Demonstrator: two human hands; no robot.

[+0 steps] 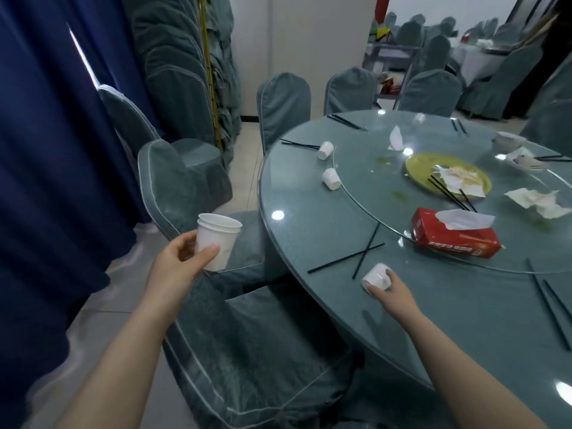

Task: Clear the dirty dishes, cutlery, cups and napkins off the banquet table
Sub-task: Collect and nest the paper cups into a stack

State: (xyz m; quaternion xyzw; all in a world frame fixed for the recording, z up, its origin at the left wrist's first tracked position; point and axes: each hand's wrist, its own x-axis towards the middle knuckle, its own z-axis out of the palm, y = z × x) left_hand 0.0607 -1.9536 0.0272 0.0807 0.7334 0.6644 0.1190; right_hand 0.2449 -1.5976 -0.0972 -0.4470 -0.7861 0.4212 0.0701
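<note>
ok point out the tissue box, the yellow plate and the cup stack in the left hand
tissue box point(458, 239), head view, red side face
yellow plate point(424, 168), head view, bare left part
cup stack point(216, 239), head view, outer cup's wall

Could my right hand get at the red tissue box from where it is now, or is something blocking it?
Probably yes for the path: only crossed black chopsticks lie flat between the right hand and the red tissue box. But that hand already grips a tipped white cup, so it isn't free.

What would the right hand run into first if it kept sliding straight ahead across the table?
Probably the crossed black chopsticks, lying just beyond the tipped white paper cup the right hand grips; depth is uncertain.
</note>
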